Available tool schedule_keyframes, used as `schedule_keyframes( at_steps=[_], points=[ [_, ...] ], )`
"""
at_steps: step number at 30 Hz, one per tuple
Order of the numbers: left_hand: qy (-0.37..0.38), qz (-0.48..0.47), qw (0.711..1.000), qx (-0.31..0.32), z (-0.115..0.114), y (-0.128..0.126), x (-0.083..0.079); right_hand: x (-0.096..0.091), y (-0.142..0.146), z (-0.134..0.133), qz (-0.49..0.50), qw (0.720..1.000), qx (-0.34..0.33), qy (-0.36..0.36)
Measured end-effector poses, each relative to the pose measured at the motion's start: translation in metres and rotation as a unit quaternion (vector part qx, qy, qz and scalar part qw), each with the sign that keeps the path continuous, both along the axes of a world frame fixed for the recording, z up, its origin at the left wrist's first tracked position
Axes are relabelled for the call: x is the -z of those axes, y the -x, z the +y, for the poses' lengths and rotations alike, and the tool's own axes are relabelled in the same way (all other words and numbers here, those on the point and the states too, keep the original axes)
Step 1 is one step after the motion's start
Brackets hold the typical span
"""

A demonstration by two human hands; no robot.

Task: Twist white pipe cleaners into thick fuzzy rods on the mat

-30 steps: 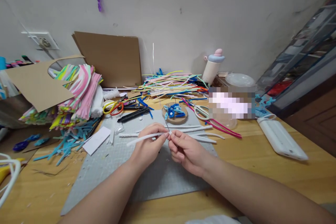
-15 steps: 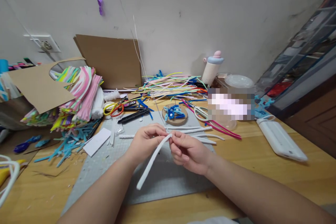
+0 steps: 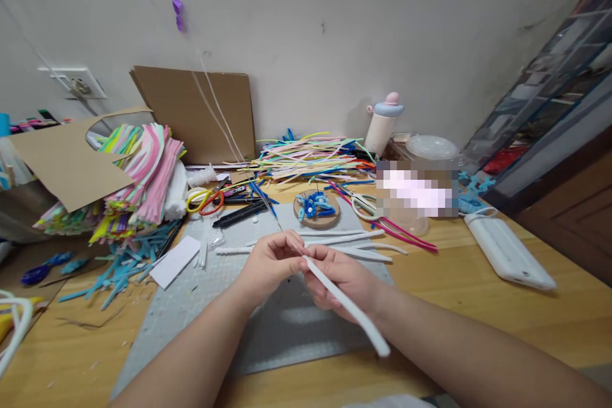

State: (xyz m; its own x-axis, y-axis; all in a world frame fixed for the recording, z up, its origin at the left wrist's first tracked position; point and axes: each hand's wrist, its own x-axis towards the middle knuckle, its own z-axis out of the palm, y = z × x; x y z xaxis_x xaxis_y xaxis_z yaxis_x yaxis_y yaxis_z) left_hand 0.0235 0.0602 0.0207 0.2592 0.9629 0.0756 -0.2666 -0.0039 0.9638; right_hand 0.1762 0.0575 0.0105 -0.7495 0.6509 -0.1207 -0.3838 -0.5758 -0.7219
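Above the grey mat (image 3: 191, 306) on the surface (image 3: 478, 296), the left hand (image 3: 268, 264) had its grip pinched on a thin wire (image 3: 229, 127). The right hand (image 3: 345, 280) had its grip clasped on the white pipe cleaner (image 3: 349, 309). In my judgement, the wire needed tension and tight turns.

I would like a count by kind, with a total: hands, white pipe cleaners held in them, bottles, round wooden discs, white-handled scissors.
Hands, left hand and right hand: 2
White pipe cleaner, held: 1
Bottle: 1
Round wooden disc: 1
White-handled scissors: 1
Total: 6
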Motion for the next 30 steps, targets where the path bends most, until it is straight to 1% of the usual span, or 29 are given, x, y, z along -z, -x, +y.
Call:
schedule_keyframes(
  at_steps=[3, 6, 8, 9, 12, 13, 14, 15, 16, 18, 19, 20, 21, 22, 24, 25, 26, 28, 30],
  points=[
    [-0.012, -0.012, 0.999, -0.033, 0.000, -0.003, 0.004, 0.000, 0.004, -0.004, -0.069, 0.990, 0.091, -0.079],
    [0.003, -0.027, 0.998, -0.065, -0.002, -0.006, 0.008, 0.001, 0.004, -0.007, -0.155, 0.958, 0.169, -0.172],
    [0.011, -0.037, 0.996, -0.083, -0.003, -0.010, 0.010, 0.002, 0.002, -0.010, -0.212, 0.924, 0.205, -0.245],
    [0.015, -0.038, 0.995, -0.093, -0.004, -0.011, 0.011, 0.003, 0.001, -0.011, -0.239, 0.900, 0.226, -0.287],
    [0.031, -0.024, 0.992, -0.118, -0.007, -0.015, 0.010, 0.004, -0.003, -0.012, -0.294, 0.812, 0.284, -0.417],
    [0.032, -0.017, 0.992, -0.124, -0.008, -0.016, 0.009, 0.004, -0.003, -0.012, -0.302, 0.793, 0.292, -0.441],
    [0.030, -0.010, 0.991, -0.130, -0.008, -0.017, 0.007, 0.004, -0.003, -0.011, -0.302, 0.792, 0.289, -0.445],
    [0.024, -0.005, 0.990, -0.136, -0.008, -0.016, 0.006, 0.004, -0.003, -0.010, -0.294, 0.810, 0.273, -0.427],
    [0.017, -0.002, 0.989, -0.144, -0.008, -0.016, 0.004, 0.004, -0.002, -0.009, -0.275, 0.845, 0.247, -0.387],
    [0.013, 0.003, 0.989, -0.148, -0.007, -0.014, 0.001, 0.004, -0.001, -0.004, -0.209, 0.926, 0.172, -0.262],
    [0.014, 0.003, 0.989, -0.145, -0.007, -0.012, 0.000, 0.003, -0.001, -0.001, -0.168, 0.958, 0.128, -0.194],
    [0.015, 0.002, 0.990, -0.142, -0.006, -0.011, -0.001, 0.003, -0.001, 0.002, -0.127, 0.980, 0.084, -0.130],
    [0.014, 0.002, 0.990, -0.141, -0.005, -0.010, -0.001, 0.002, -0.003, 0.005, -0.088, 0.993, 0.038, -0.068],
    [0.011, 0.003, 0.990, -0.141, -0.004, -0.008, -0.001, 0.001, -0.005, 0.008, -0.054, 0.998, -0.008, -0.008],
    [-0.002, 0.008, 0.990, -0.142, -0.002, -0.007, 0.001, 0.000, -0.010, 0.013, 0.005, 0.991, -0.093, 0.099],
    [-0.009, 0.012, 0.990, -0.141, -0.001, -0.006, 0.002, -0.001, -0.013, 0.015, 0.027, 0.983, -0.121, 0.136],
    [-0.014, 0.016, 0.990, -0.140, -0.001, -0.006, 0.003, -0.001, -0.014, 0.017, 0.043, 0.977, -0.135, 0.156],
    [-0.018, 0.017, 0.990, -0.141, 0.000, -0.006, 0.004, 0.000, -0.016, 0.017, 0.054, 0.979, -0.125, 0.151],
    [-0.005, 0.014, 0.990, -0.143, -0.001, -0.008, 0.004, 0.002, -0.014, 0.015, 0.040, 0.990, -0.086, 0.109]
  ],
)
